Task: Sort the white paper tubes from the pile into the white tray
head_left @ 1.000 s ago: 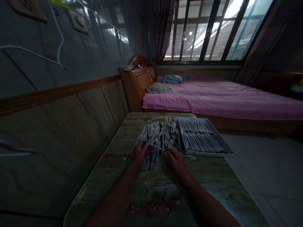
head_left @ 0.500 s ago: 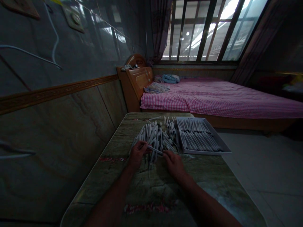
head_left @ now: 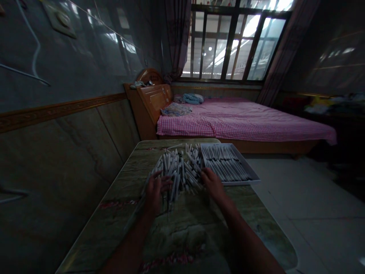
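Observation:
A loose pile of slim white and grey pens (head_left: pixel 176 171) lies on the table. My left hand (head_left: pixel 155 190) is at the pile's near left edge, fingers apart over the pens, and I see nothing gripped in it. Between the pile and the box's near left corner is my right hand (head_left: pixel 212 184), its fingers curled and pressed together. Whatever the right fingers may hold is hidden in the dim light. A shallow white box (head_left: pixel 247 172) to the right of the pile holds two rows of pens laid side by side.
The table (head_left: pixel 182 228) has a wood-look top with rounded corners and stands beside a tiled wall (head_left: pixel 85 152). Beyond it is a bed (head_left: pixel 242 118) with a pink checked cover and a wooden headboard (head_left: pixel 152 101). Tiled floor (head_left: pixel 279 182) shows at the right.
A pen was stretched between both hands before; it no longer shows there. The hands have moved apart, the right one nearer the box, and the left fingers have spread. The view has turned right.

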Motion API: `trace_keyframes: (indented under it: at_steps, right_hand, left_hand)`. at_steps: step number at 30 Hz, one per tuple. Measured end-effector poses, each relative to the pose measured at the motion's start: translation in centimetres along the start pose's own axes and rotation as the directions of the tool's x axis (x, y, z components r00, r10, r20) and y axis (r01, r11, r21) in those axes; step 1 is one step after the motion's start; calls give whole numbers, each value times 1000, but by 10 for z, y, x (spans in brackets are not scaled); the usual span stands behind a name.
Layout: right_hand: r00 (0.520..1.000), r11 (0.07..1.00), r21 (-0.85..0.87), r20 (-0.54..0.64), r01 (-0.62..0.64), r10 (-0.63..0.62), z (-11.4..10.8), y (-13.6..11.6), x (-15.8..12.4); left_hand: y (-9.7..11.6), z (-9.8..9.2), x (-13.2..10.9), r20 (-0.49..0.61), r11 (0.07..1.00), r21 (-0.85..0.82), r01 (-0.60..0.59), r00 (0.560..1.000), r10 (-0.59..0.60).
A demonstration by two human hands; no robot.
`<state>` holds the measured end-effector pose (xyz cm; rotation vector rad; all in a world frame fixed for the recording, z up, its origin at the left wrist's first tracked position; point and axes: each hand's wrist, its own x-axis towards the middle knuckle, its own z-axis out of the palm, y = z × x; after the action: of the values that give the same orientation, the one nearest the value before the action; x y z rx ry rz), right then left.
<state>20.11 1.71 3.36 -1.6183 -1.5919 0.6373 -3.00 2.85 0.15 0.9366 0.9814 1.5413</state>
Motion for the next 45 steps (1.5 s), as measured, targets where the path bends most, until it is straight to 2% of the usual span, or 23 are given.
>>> trace_keyframes:
  at_steps: [2,4,7,10,15,19,21,23,26,31,35,38,41,45]
  right_hand:
    - [982,959,-262,-181,-108,61,-24,9,7]
    - [958,850,-488,-280,-201,66,-42,19,11]
    - [950,724,-633,-296,-275,103,-52,30,13]
    - [953,676,-678,-273,-288,133,-50,35,13]
    - [957,649,-708,-259,-278,127,-46,38,15]
    - [958,685,-704,-285,-185,-34,-40,26,8]
    - [967,710,-699,-229,-83,-113,-30,13,1]
    - [984,716,-697,-109,26,-142,-17,-1,-7]
    - [998,693,-718,30,65,-62,0,-18,-16]
    - [988,667,-744,129,39,87,11,-18,-21]
    - [980,661,-750,152,31,126,13,-12,-20]
    - [982,666,-746,123,-5,145,12,-13,-20]
    - [996,742,-671,65,0,59,15,-14,-23]
    - [977,864,-457,96,211,-188,34,-11,-32]
  left_hand:
    - [-1,-4,2,-64,999,24,-25,998,26]
    - [-2,-7,4,-118,998,52,-44,992,50]
    - [-4,-8,5,-161,995,84,-58,984,71]
    - [-5,-6,4,-179,990,121,-75,979,96]
    - [-4,-4,1,-172,981,170,-91,978,121]
    - [-3,0,-2,-148,973,206,-100,980,132]
    - [-3,3,-4,-110,966,234,-113,984,142]
    - [-2,5,-8,-63,957,264,-119,988,141]
    - [-3,8,-12,-7,949,293,-117,992,124]
    - [-9,7,-12,39,937,331,-110,994,103]
    - [-15,3,-11,85,911,386,-144,989,121]
    - [-16,1,-12,105,905,398,-153,987,121]
    - [-15,3,-13,114,913,383,-139,988,102]
    - [-12,10,-16,157,939,335,-79,987,27]
